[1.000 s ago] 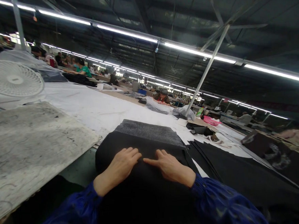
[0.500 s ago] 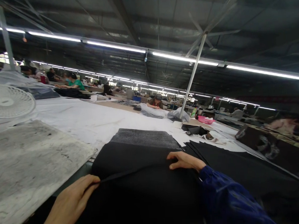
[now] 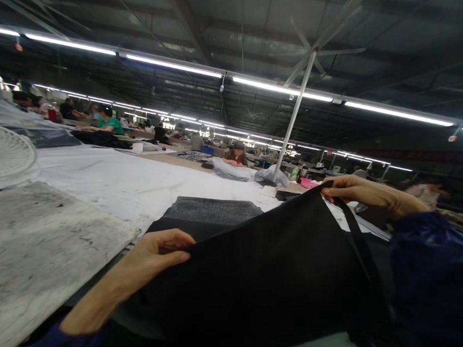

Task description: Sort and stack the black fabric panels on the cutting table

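Observation:
A black fabric piece [image 3: 257, 267] is stretched up between my two hands, its top edge sloping upward to the right. My left hand [image 3: 163, 252] pinches that edge on the left between thumb and fingers. Higher up, my right hand [image 3: 355, 191] grips the right-hand corner, from which a narrow black strip [image 3: 357, 233] hangs. Behind the raised piece lies a stack of dark grey and black fabric [image 3: 212, 209], partly covered by it. The lower part of the piece is too dark to make out.
A stained pale board [image 3: 50, 249] lies at the left, below a white fan [image 3: 2, 150]. White sheeting [image 3: 116, 176] covers the table beyond. A metal pole [image 3: 295, 119] rises at centre right, near a pink basin [image 3: 307, 182]. Other people work at tables farther back.
My right hand has moved up and right, lifting the corner of the black fabric. My left hand has shifted right and upward along the edge. The view has turned slightly.

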The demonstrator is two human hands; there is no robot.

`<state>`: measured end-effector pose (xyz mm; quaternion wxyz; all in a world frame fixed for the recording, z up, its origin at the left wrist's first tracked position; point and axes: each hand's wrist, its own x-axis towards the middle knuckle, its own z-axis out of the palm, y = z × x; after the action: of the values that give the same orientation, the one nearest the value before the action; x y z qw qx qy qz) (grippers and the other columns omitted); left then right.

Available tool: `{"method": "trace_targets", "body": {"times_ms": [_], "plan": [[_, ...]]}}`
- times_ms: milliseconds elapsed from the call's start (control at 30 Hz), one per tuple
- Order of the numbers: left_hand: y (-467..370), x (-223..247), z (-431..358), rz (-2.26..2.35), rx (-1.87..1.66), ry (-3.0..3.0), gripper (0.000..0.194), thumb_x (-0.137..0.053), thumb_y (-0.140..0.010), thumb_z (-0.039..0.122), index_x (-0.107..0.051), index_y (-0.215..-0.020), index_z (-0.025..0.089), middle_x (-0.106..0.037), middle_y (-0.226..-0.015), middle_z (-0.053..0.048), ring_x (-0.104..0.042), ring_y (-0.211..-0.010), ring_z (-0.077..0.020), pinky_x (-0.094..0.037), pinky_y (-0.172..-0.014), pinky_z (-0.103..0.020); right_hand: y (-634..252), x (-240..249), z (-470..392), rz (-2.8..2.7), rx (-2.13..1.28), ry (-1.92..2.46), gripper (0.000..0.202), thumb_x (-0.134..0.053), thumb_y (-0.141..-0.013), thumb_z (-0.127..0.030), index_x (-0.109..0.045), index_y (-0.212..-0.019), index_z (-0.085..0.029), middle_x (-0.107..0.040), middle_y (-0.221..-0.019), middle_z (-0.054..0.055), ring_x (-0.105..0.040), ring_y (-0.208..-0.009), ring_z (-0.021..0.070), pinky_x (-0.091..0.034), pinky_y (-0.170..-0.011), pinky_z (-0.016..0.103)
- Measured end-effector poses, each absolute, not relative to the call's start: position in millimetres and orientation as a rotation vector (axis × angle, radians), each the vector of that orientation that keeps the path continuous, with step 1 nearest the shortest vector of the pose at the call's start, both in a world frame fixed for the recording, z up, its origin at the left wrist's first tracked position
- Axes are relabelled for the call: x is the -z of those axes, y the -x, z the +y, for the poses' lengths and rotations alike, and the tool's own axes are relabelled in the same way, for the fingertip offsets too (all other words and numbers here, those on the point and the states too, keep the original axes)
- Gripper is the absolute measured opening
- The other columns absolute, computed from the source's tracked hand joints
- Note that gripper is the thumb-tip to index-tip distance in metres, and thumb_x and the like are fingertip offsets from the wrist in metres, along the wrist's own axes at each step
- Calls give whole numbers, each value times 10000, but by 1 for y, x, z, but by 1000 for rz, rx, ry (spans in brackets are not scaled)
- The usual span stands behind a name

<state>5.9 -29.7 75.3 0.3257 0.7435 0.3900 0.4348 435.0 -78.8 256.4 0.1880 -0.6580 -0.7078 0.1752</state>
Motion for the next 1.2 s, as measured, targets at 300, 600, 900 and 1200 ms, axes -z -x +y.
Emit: {"method": "trace_targets", "body": {"times_ms": [300, 600, 900, 1200], "plan": [[-101, -32, -9, 1061, -889, -2170, 205, -473, -703, 88, -637, -804, 157, -635, -674, -17, -596, -663, -161, -426, -627, -260, -417, -166, -20, -2083, 362, 2228, 338, -494, -806, -62, -658, -1097, -109, -606, -1204, 176, -565, -1104, 290, -422, -950, 409], [-75, -35, 7, 1029, -842, -2190, 205, -566, -699, 147, -695, -852, 188, -686, -837, -22, -628, -806, -179, -462, -735, -272, -353, -44, -35, -2265, -3, 1791, 397, -456, -849, -113, -574, -1226, -71, -585, -1206, 165, -556, -1110, 218, -428, -998, 340], [-47, 1, 10, 787, -1121, -2433, 216, -503, -877, 236, -713, -851, 193, -634, -826, -22, -613, -756, -127, -459, -698, -216, -356, -45, -42, -2483, -26, 1774, 533, -324, -864, -43, -503, -1347, -183, -476, -1360, 130, -454, -1230, 203, -357, -1057, 363], [-42, 4, 10, 742, -1172, -2552, 223, -496, -897, 209, -719, -894, 202, -627, -825, -24, -602, -772, -118, -475, -704, -211, -323, -70, -42, -2833, 67, 1876, 724, -360, -796, 14, -330, -1444, -306, -487, -1262, 155, -502, -1120, 250, -412, -935, 412]]}}
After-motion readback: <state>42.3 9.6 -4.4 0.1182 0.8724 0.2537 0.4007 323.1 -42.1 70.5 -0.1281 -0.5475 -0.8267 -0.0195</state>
